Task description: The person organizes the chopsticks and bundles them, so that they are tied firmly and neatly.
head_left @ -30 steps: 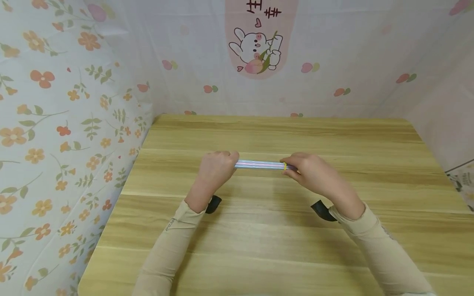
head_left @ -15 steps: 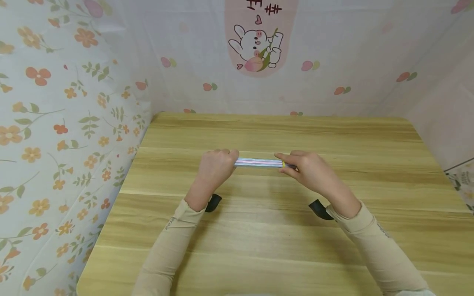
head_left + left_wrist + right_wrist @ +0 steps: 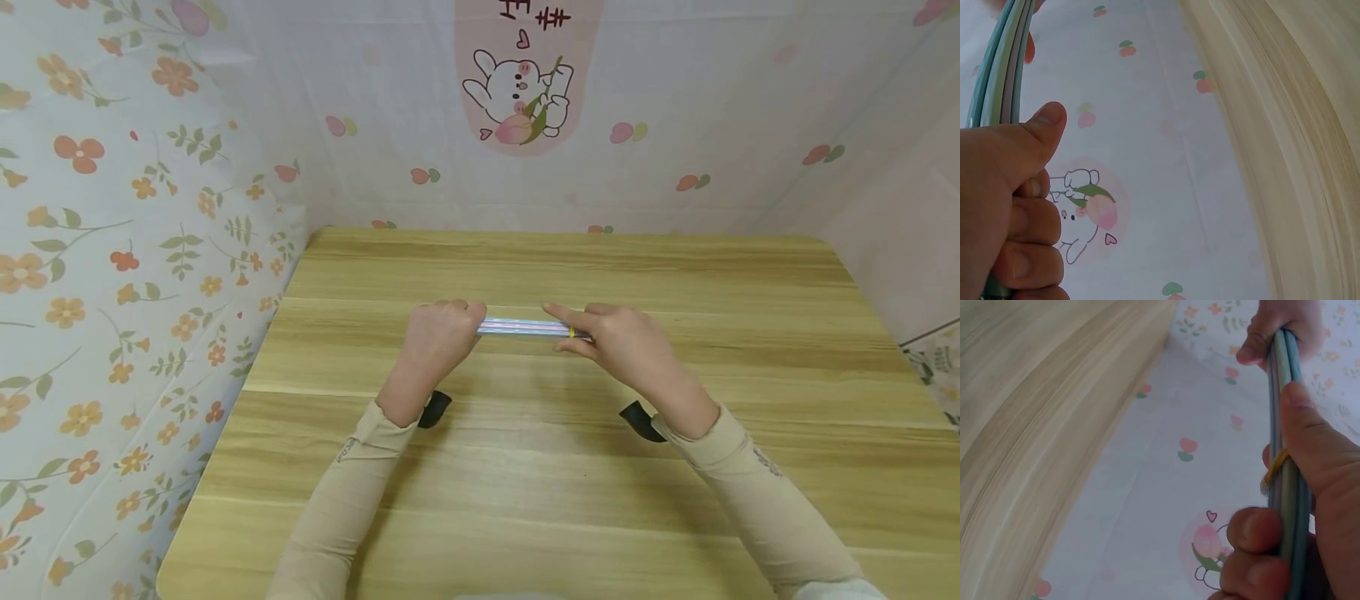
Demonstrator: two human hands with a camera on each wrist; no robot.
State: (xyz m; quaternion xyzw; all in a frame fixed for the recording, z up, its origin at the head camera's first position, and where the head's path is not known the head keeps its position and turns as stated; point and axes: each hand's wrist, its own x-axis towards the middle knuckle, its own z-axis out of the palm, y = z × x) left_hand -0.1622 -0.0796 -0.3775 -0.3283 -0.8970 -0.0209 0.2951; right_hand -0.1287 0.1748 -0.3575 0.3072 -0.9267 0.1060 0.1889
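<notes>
- Firmly, my left hand [image 3: 442,333] grips one end of the stick bundle [image 3: 521,327], likely to steady it.
- My right hand [image 3: 630,343] holds the other, by the yellow band [image 3: 572,332], above the table [image 3: 517,492].

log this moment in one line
left hand: grips stick bundle | right hand: grips bundle at yellow band | bundle: above table

Dim wrist views, perhaps slightly soft.
</notes>
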